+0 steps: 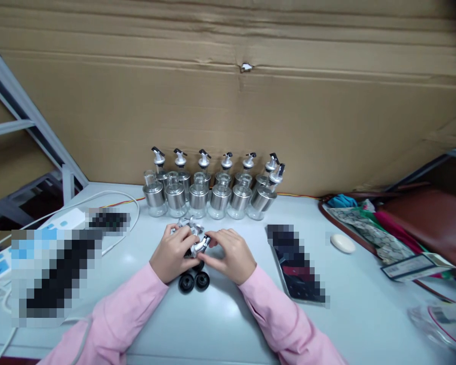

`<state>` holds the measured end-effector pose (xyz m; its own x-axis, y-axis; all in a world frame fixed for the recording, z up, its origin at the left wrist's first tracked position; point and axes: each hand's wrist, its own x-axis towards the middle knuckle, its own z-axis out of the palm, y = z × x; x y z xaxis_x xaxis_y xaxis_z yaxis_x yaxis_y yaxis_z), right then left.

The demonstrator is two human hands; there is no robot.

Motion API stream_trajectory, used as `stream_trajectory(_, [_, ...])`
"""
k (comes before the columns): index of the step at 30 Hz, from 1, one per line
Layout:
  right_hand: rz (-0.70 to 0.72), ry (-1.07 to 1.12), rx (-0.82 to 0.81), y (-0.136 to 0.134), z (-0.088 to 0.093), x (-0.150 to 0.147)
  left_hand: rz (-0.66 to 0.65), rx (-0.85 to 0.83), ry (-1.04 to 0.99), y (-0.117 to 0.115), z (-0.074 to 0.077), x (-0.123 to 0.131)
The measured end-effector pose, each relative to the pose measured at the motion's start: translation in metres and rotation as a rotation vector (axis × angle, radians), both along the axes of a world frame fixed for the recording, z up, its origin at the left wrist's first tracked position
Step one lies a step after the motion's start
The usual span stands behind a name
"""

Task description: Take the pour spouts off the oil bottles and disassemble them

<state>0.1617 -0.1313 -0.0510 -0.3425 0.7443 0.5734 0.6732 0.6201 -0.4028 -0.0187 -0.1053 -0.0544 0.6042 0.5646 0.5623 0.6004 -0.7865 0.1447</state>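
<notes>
My left hand [172,254] and my right hand [230,254] meet in the middle of the white table [228,324], both closed around a small silver pourer spout [199,246]. More silver spouts [188,223] lie just behind my fingers. Two black round stoppers [193,281] rest on the table right below my hands. Behind them, two rows of glass bottles [213,195] stand against the cardboard; the back row carries fitted spouts, the front row is uncapped.
A cardboard wall [228,101] closes the back. A white power strip with cables [66,219] lies at left. A white oval object [342,243] and a brown bag with colourful cloth [403,223] sit at right. A clear plastic bag [441,319] is near the right corner.
</notes>
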Motion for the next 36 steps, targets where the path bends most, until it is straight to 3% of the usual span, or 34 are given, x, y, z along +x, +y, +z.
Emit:
stream_trajectory(5, [0.026, -0.028, 0.043, 0.001, -0.002, -0.001, -0.059, -0.135, -0.071, -0.006, 0.004, 0.005])
stream_trajectory(12, [0.044, -0.057, 0.028, 0.001, -0.004, -0.006, -0.029, -0.237, -0.080, -0.006, 0.003, 0.006])
stream_trajectory(26, [0.108, 0.032, -0.085, -0.008, 0.003, -0.010, -0.111, -0.202, -0.099, -0.009, 0.003, 0.007])
stream_trajectory(36, [0.091, 0.007, -0.019, -0.009, -0.002, -0.012, -0.169, -0.150, -0.114, -0.009, 0.004, 0.004])
